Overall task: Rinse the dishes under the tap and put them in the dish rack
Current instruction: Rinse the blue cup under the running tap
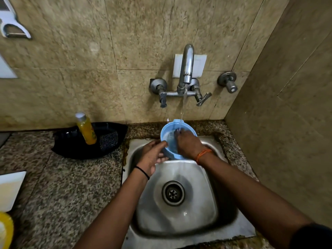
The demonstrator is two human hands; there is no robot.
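A light blue plastic bowl (170, 131) is tilted over the back of the steel sink (201, 209), under the tap (187, 65). Water runs from the spout onto the bowl's far rim. My left hand (154, 157) holds the bowl from its left side, thumb on the rim and fingers under it. My right hand (188, 142) reaches into the bowl, its fingers laid against the inner surface. No dish rack is in view.
A black tray (71, 146) on the granite counter holds a yellow soap bottle (86, 129) and a dark scrub pad (108, 141). At the left edge lie a white board (10, 189) and a yellow item (6, 229). A side wall rises close on the right.
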